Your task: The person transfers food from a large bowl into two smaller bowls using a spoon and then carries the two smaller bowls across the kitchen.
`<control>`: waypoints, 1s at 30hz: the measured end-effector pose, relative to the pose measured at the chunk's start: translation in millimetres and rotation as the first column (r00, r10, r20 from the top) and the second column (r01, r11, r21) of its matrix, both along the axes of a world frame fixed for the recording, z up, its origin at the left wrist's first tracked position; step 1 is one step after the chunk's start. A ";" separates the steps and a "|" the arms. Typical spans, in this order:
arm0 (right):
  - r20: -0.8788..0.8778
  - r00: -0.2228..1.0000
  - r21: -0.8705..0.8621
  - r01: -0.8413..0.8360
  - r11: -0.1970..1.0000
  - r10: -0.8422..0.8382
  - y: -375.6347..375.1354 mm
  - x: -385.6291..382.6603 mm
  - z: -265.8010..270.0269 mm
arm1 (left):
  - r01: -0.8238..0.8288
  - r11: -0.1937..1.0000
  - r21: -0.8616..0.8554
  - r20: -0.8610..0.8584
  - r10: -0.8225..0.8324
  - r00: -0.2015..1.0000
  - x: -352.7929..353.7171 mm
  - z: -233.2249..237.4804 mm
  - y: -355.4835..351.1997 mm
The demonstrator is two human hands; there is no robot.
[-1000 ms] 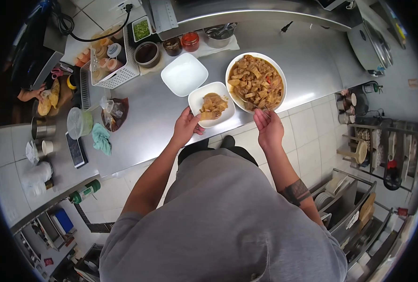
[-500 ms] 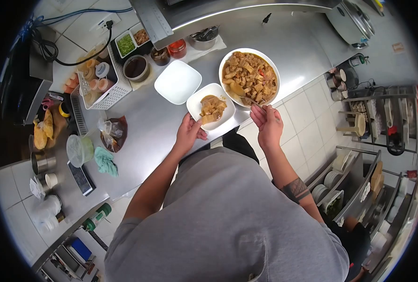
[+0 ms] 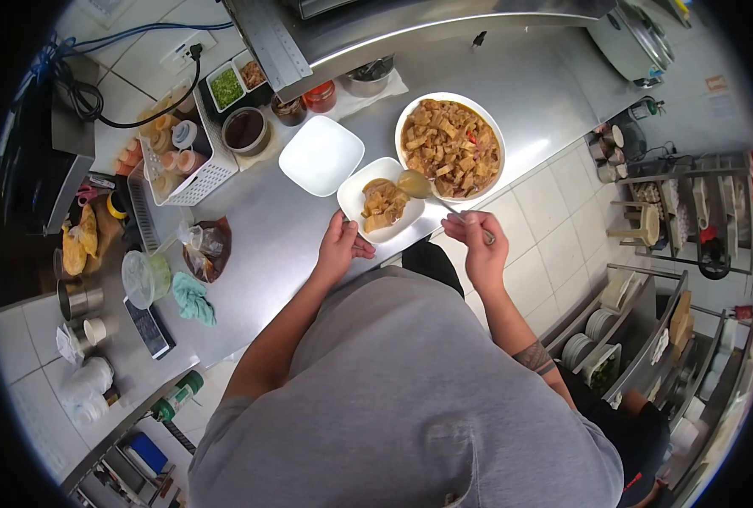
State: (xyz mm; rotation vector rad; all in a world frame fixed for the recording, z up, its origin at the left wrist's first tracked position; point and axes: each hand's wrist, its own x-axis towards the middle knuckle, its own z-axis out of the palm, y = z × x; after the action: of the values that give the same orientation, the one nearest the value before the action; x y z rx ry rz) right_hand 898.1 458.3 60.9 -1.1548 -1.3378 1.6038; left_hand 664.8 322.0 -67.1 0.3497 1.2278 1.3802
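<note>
- Holding a small white square bowl (image 3: 405, 223) of brown stewed meat near the front edge of the stainless-steel desk (image 3: 546, 89), just beside the larger bowl.
- Pinching the near left rim in the grip of the left hand (image 3: 340, 244), with thumb at the edge and fingers lower down.
- Gripping the handle of a long metal spoon (image 3: 415, 184) in the right hand (image 3: 481, 244), with thumb and fingers pressed together around it.
- Angling the sauce-coloured end of the spoon over the right rim of the small bowl, between both servings of stew; hard to tell whether touching.
- Filled with brown meat chunks, sauce and a bit of red: a large round white bowl (image 3: 502, 140), to the right.
- Just beyond the small bowl, to the left: a shallow white square dish (image 3: 321, 156).
- Farther back, in a row: a round tub of dark sauce (image 3: 246, 131), a small dark jar (image 3: 289, 111), a red jar (image 3: 319, 96) and a round metal container (image 3: 368, 80).
- Behind the sauce tub: a white tray of chopped greens (image 3: 226, 88).
- Off to the left: a white perforated plastic basket (image 3: 203, 188) of bottles, a clear plastic bag (image 3: 210, 245) with dark contents, a crumpled teal cloth (image 3: 193, 299) and a dark-screened phone (image 3: 149, 328).
</note>
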 end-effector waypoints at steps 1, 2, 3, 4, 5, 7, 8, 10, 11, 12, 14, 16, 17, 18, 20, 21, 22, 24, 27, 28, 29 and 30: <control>-0.058 0.994 -0.079 0.085 0.993 -0.090 5.6 -0.9 3.1 | -0.004 1.000 -0.015 0.011 0.004 1.000 -0.7 2.3 0.1; -0.061 0.994 -0.077 0.086 0.993 -0.091 12.5 -0.5 4.3 | -0.008 1.000 -0.029 0.021 0.008 1.000 -2.5 5.0 0.6; -0.061 0.987 -0.147 0.136 0.980 -0.147 20.0 0.6 5.8 | -0.006 1.000 -0.026 0.018 0.007 1.000 -5.0 8.4 1.1; -0.057 0.977 -0.216 0.187 0.958 -0.203 26.8 1.3 6.7 | 0.021 0.999 -0.042 -0.018 -0.021 1.000 -7.5 11.8 1.2; -0.043 0.969 -0.281 0.222 0.934 -0.243 33.2 0.5 7.2 | 0.050 0.997 -0.057 -0.054 -0.053 0.997 -9.8 15.0 1.8; -0.059 0.949 -0.370 0.268 0.889 -0.311 41.9 -1.9 -0.4 | 0.070 0.995 -0.067 -0.038 -0.073 0.997 -14.3 16.5 1.9; -0.068 0.928 -0.457 0.298 0.838 -0.367 46.4 -3.0 -4.9 | 0.080 0.994 -0.078 -0.019 -0.082 0.996 -16.7 17.3 3.1; -0.072 0.910 -0.488 0.325 0.810 -0.408 50.9 -9.4 -10.9 | 0.096 0.993 -0.075 -0.008 -0.097 0.995 -19.1 16.8 4.0; -0.072 0.895 -0.521 0.342 0.782 -0.440 52.3 -13.3 -14.4 | 0.102 0.992 -0.077 0.005 -0.102 0.995 -19.6 15.7 4.6; -0.070 0.895 -0.521 0.343 0.781 -0.440 52.9 -17.6 -16.8 | 0.103 0.992 -0.077 0.006 -0.103 0.995 -19.8 17.0 5.5; -0.084 0.888 -0.464 0.366 0.806 -0.452 51.4 -25.6 -22.1 | 0.107 0.992 -0.064 0.016 -0.106 0.994 -20.5 19.0 3.9; -0.105 0.896 -0.426 0.352 0.833 -0.432 49.1 -29.5 -32.4 | 0.097 0.993 -0.065 0.008 -0.096 0.995 -19.5 23.0 3.3; -0.127 0.901 -0.385 0.340 0.858 -0.414 48.1 -30.0 -36.7 | 0.091 0.994 -0.063 -0.002 -0.091 0.996 -18.7 24.5 3.2; -0.125 0.904 -0.383 0.337 0.860 -0.409 48.0 -31.1 -37.6 | 0.086 0.994 -0.062 0.000 -0.086 0.996 -18.5 24.0 3.1; -0.155 0.897 -0.389 0.330 0.860 -0.414 47.1 -32.6 -38.9 | 0.088 0.994 -0.059 0.008 -0.087 0.996 -18.9 23.2 2.6; -0.155 0.899 -0.388 0.327 0.862 -0.410 46.1 -32.3 -41.4 | 0.083 0.995 -0.058 0.008 -0.083 0.997 -19.7 22.5 2.3; -0.181 0.908 -0.390 0.286 0.875 -0.378 44.4 -30.9 -43.6 | 0.093 0.994 -0.056 0.010 -0.092 0.996 -20.3 21.8 2.1; -0.205 0.916 -0.389 0.247 0.888 -0.344 39.7 -26.4 -43.3 | 0.102 0.993 -0.052 0.016 -0.101 0.995 -20.3 22.4 2.5; -0.237 0.926 -0.365 0.195 0.910 -0.293 32.7 -19.9 -35.8 | 0.100 0.993 -0.056 0.014 -0.099 0.995 -20.7 24.1 2.8; -0.243 0.927 -0.365 0.186 0.912 -0.287 31.0 -16.7 -33.1 | 0.097 0.994 -0.055 0.019 -0.096 0.995 -20.6 22.6 2.6; -0.250 0.927 -0.364 0.179 0.914 -0.281 30.1 -14.0 -31.1 | 0.095 0.994 -0.054 0.023 -0.094 0.995 -20.5 21.2 2.5; -0.249 0.928 -0.364 0.177 0.914 -0.279 29.7 -11.8 -30.4 | 0.093 0.994 -0.054 0.024 -0.092 0.995 -20.5 21.6 2.4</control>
State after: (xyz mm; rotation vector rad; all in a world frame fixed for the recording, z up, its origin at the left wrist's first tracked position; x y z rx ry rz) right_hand 886.3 488.1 30.5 -1.1614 -0.7216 1.7864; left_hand 644.3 324.5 -45.4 0.3478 1.2146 1.2657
